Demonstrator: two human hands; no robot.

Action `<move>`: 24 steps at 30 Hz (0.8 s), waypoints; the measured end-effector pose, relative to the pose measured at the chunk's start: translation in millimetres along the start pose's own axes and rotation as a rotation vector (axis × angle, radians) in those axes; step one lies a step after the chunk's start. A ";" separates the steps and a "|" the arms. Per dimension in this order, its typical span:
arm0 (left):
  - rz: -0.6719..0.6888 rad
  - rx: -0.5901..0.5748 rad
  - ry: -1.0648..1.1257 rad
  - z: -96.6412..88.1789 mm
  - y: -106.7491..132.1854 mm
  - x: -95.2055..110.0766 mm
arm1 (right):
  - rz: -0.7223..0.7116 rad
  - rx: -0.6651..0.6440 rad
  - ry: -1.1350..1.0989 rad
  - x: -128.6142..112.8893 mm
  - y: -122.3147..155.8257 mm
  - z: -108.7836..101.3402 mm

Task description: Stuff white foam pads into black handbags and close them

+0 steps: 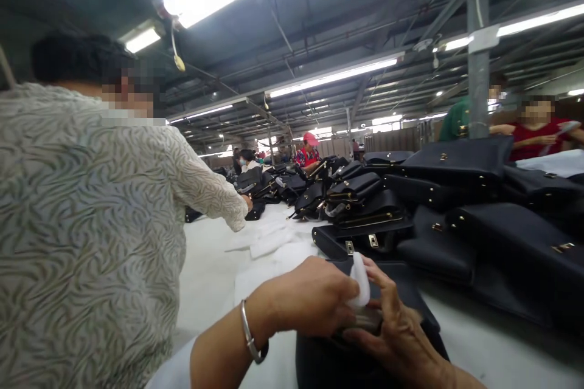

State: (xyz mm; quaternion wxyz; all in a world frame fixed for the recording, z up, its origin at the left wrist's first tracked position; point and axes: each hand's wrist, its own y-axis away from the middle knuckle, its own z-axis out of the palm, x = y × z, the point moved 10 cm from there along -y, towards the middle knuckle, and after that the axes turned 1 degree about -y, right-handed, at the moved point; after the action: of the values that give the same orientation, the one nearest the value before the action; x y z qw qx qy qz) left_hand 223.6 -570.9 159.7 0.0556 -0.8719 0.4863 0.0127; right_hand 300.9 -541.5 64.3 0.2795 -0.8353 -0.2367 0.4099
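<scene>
My left hand [314, 295], with a silver bangle at the wrist, pinches a folded strip of thin white wrapping material [361, 282]. My right hand [399, 331] curves in from the other side. Its upper fingertips reach the white strip, and its thumb sits lower, against a blurred greyish-brown part between the two hands. I cannot make out what that part is. Directly under both hands lies a black handbag [319, 361], mostly hidden by them. Just beyond it, another black bag [333, 243] shows gold-coloured clasp plates.
Black handbags [502, 237] with gold fittings are heaped along the right and far side of the white table [205, 298]. White sheets [274, 243] lie in the middle. A co-worker in a patterned top [91, 225] stands close on my left, one arm over the table. Other people work farther back.
</scene>
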 end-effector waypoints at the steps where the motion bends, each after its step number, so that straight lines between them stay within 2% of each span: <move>1: 0.020 0.011 0.055 -1.3 -4.1 2.2 | 0.023 -0.034 -0.002 2.9 0.4 3.6; 4: 0.057 0.065 0.213 -3.4 -14.0 5.0 | 0.082 -0.137 -0.053 10.0 2.5 11.3; 8: 0.023 0.131 0.306 -0.1 -22.4 2.6 | 0.141 -0.165 -0.248 10.4 2.4 7.8; 11: -0.013 0.256 0.285 -2.2 -25.3 -1.2 | 0.163 -0.130 -0.407 5.7 0.3 2.0; 13: 0.009 0.344 0.244 -5.1 -25.3 -0.8 | 0.161 -0.097 -0.471 2.2 -1.0 -1.4; 19: 0.045 0.551 0.169 -19.8 -10.4 -4.0 | 0.266 -0.137 -0.439 -0.7 -2.6 4.6; 21: 0.028 0.516 0.180 -14.8 -7.5 -5.4 | 0.254 -0.147 -0.441 -6.8 -3.7 3.7; 24: -0.086 0.400 0.171 5.1 -7.7 -15.1 | 0.269 -0.220 -0.484 -11.1 -1.2 9.2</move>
State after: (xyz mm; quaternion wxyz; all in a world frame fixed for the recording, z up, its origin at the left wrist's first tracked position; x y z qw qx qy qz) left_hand 222.4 -553.5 156.4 0.1866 -0.8613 0.4445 -0.1605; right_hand 287.1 -545.0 66.6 0.0660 -0.7624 -0.2264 0.6025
